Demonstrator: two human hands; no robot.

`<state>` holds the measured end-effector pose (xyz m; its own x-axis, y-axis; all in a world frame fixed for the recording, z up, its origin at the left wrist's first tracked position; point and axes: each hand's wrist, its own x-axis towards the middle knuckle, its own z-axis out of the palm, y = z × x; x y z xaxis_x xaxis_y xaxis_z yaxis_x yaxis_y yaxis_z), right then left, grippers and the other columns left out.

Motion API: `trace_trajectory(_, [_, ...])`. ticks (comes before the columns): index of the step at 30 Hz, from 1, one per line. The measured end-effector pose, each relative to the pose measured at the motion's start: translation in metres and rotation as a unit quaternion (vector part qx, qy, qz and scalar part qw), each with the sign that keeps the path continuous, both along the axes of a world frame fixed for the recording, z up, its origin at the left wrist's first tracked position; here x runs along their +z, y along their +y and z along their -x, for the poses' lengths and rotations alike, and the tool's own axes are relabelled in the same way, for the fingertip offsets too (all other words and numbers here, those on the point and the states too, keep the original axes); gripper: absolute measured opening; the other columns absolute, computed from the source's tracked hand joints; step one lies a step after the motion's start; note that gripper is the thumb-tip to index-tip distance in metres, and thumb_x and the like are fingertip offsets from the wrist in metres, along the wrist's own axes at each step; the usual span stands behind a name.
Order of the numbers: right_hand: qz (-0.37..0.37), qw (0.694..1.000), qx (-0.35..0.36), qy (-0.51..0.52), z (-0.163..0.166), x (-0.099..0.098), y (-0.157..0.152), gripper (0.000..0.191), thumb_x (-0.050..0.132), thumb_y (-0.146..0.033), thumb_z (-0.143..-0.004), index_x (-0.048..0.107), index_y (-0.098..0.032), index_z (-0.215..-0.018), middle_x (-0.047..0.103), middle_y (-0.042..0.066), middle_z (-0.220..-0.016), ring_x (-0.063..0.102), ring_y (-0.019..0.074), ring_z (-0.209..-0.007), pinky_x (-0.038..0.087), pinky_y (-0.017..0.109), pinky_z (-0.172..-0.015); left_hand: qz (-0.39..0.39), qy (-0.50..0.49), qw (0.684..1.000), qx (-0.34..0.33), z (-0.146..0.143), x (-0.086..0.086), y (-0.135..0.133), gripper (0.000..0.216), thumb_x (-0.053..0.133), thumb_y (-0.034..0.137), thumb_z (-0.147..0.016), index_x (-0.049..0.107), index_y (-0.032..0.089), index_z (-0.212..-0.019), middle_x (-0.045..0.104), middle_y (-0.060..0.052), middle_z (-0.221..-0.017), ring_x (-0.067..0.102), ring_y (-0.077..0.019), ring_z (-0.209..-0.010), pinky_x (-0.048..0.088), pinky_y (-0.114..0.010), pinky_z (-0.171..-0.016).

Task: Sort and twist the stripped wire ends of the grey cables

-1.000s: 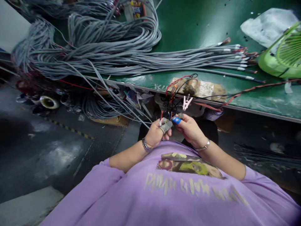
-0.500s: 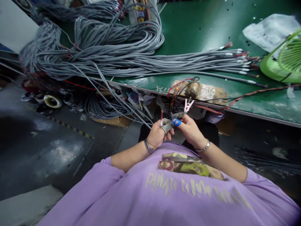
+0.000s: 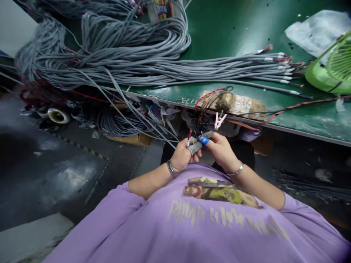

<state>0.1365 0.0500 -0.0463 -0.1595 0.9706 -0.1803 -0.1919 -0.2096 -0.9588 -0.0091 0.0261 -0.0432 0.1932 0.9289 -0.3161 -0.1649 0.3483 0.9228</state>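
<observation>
My left hand (image 3: 182, 155) is closed on the end of a grey cable, with a white band and red wires (image 3: 190, 134) sticking up past the thumb. Grey wrapping covers its forefinger. My right hand (image 3: 222, 150) meets it fingertip to fingertip, its blue-wrapped thumb pressed against a grey-wrapped forefinger. Thin wire ends show at that pinch, mostly hidden by the fingers. Just above the right hand, a pink clothespin (image 3: 219, 120) hangs at the bench edge beside dark leads.
Many grey cables (image 3: 153, 71) lie along the green bench (image 3: 219, 29), their stripped ends to the right. A green fan (image 3: 333, 69) and plastic bag (image 3: 315, 33) are at the right. Taped cardboard (image 3: 246, 106) sits at the front edge. Coiled cable (image 3: 120, 126) lies below.
The view has shifted slightly, so the bench sits a little higher. My right fingertips have tilted a bit and moved slightly away from the clothespin. Both hands stay together.
</observation>
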Motion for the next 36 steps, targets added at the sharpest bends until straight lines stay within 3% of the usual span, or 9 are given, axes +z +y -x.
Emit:
trace_trajectory(11, [0.013, 0.999, -0.005, 0.048, 0.0038, 0.0024, -0.0029, 0.031, 0.081, -0.042, -0.067, 0.061, -0.019, -0.070, 0.052, -0.006, -0.055, 0.042, 0.0069, -0.049, 0.036, 0.023, -0.049, 0.002, -0.041, 0.998, 0.039, -0.0030, -0.0033, 0.0003, 0.039, 0.072, 0.050, -0.074, 0.051, 0.017, -0.073, 0.064, 0.003, -0.060, 0.055, -0.0061, -0.039, 0.031, -0.016, -0.033])
trace_trajectory(17, [0.017, 1.000, -0.002, 0.012, 0.0070, 0.0040, -0.0025, 0.027, 0.078, -0.040, -0.068, 0.062, -0.019, -0.073, 0.060, -0.002, -0.061, 0.048, 0.0088, -0.050, 0.039, 0.024, -0.048, -0.005, -0.003, 1.000, 0.000, -0.0033, -0.0047, -0.0030, 0.036, 0.074, 0.047, -0.072, 0.054, 0.016, -0.075, 0.063, 0.002, -0.057, 0.055, -0.0070, -0.039, 0.030, -0.016, -0.034])
trace_trajectory(22, [0.054, 0.995, -0.078, 0.044, 0.0087, 0.0001, -0.0007, 0.023, 0.074, -0.037, -0.072, 0.058, -0.020, -0.072, 0.055, -0.005, -0.058, 0.044, 0.0074, -0.048, 0.035, 0.022, -0.047, -0.013, -0.004, 1.000, 0.008, -0.0020, -0.0036, -0.0047, 0.034, 0.071, 0.045, -0.076, 0.053, 0.016, -0.072, 0.063, 0.003, -0.057, 0.053, -0.0057, -0.038, 0.027, -0.016, -0.034])
trace_trajectory(25, [0.059, 0.992, -0.087, 0.064, 0.0046, -0.0015, -0.0010, 0.029, 0.071, -0.046, -0.075, 0.058, -0.020, -0.078, 0.059, -0.003, -0.066, 0.048, 0.0086, -0.053, 0.039, 0.023, -0.050, -0.005, -0.004, 1.000, 0.017, -0.0013, -0.0018, -0.0048, 0.035, 0.071, 0.045, -0.074, 0.051, 0.017, -0.070, 0.062, 0.003, -0.056, 0.053, -0.0056, -0.037, 0.026, -0.016, -0.034])
trace_trajectory(27, [0.040, 0.996, -0.052, 0.055, 0.0015, -0.0020, -0.0028, 0.034, 0.074, -0.049, -0.073, 0.062, -0.020, -0.085, 0.064, -0.001, -0.077, 0.053, 0.0098, -0.060, 0.042, 0.024, -0.055, -0.001, -0.003, 1.000, 0.023, -0.0010, -0.0018, -0.0045, 0.036, 0.072, 0.046, -0.073, 0.051, 0.017, -0.071, 0.062, 0.003, -0.056, 0.053, -0.0060, -0.037, 0.027, -0.016, -0.033])
trace_trajectory(30, [0.012, 0.998, -0.012, 0.057, 0.0001, -0.0023, -0.0056, 0.040, 0.085, -0.041, -0.064, 0.065, -0.021, -0.092, 0.067, 0.000, -0.083, 0.056, 0.0112, -0.068, 0.045, 0.025, -0.060, 0.001, 0.000, 1.000, 0.022, -0.0011, -0.0042, -0.0040, 0.036, 0.071, 0.047, -0.073, 0.052, 0.017, -0.072, 0.062, 0.004, -0.055, 0.053, -0.0062, -0.037, 0.027, -0.016, -0.033])
trace_trajectory(36, [0.048, 0.991, -0.059, 0.113, 0.0073, -0.0009, -0.0060, 0.041, 0.088, -0.030, -0.059, 0.063, -0.021, -0.091, 0.064, -0.003, -0.077, 0.053, 0.0086, -0.062, 0.042, 0.023, -0.056, 0.013, -0.001, 1.000, 0.015, -0.0024, -0.0062, -0.0050, 0.034, 0.070, 0.046, -0.075, 0.052, 0.017, -0.074, 0.062, 0.004, -0.056, 0.053, -0.0059, -0.037, 0.027, -0.016, -0.034])
